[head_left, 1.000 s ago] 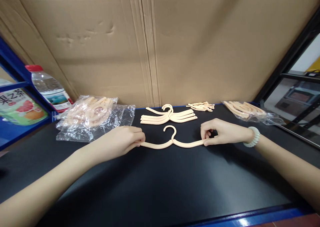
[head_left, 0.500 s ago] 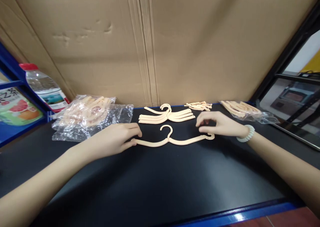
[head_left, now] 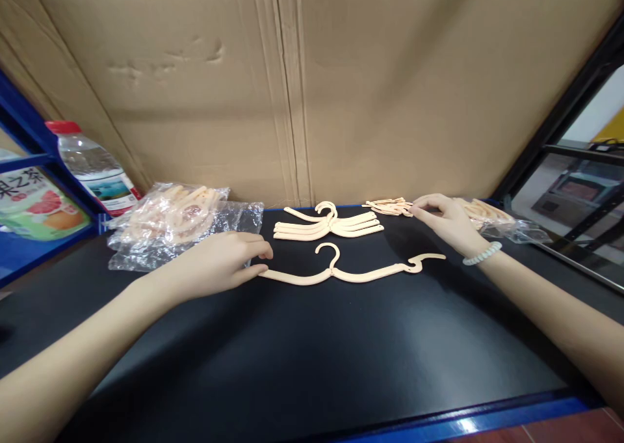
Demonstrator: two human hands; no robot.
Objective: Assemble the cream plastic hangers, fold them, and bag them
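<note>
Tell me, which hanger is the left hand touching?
The single hanger lying alone in front; the left hand presses its end. The stacked hangers behind it lie untouched.

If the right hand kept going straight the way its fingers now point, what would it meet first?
The right hand points left and toward the back of the table. Its fingertips are already at the small pile of loose hanger pieces, so that pile comes first; whether they touch it yet is unclear.

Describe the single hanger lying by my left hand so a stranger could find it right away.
On the black table, before the cardboard wall, the hanger lies flat alone, left hand touching its left tip. Unlike the stacked hangers behind, it's single, with an extension piece at its right end.
</note>
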